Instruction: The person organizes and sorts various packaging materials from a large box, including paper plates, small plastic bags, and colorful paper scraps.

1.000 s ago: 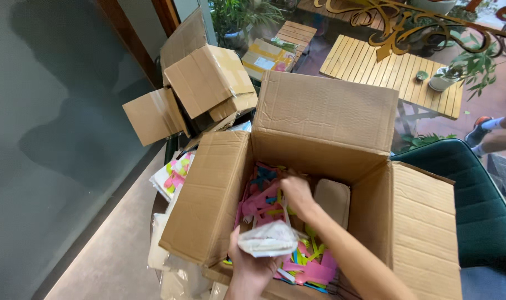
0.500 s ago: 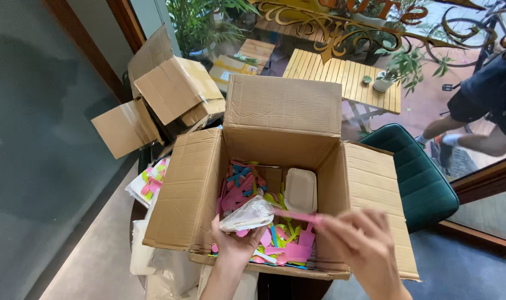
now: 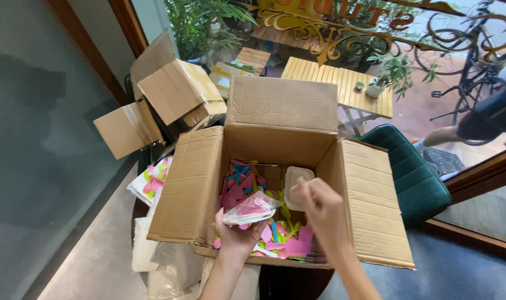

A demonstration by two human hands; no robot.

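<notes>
An open cardboard box stands in front of me, filled with pink, green and blue plastic cutlery. My left hand is inside the near edge of the box and holds a clear plastic packet of pink pieces. My right hand hovers over the box's right half with fingers pinched together; whether they hold anything small I cannot tell. Just beyond it a pale beige lidded container leans against the box's inner wall.
A second open cardboard box sits behind to the left. Packs of coloured items and white plastic bags lie left of the main box. A green chair stands right. Through the glass are a slatted table and a person's leg.
My right hand came out of the box's depths, swung right, and now sits above the beige container. The left hand keeps the packet raised slightly higher. The view shifted.
</notes>
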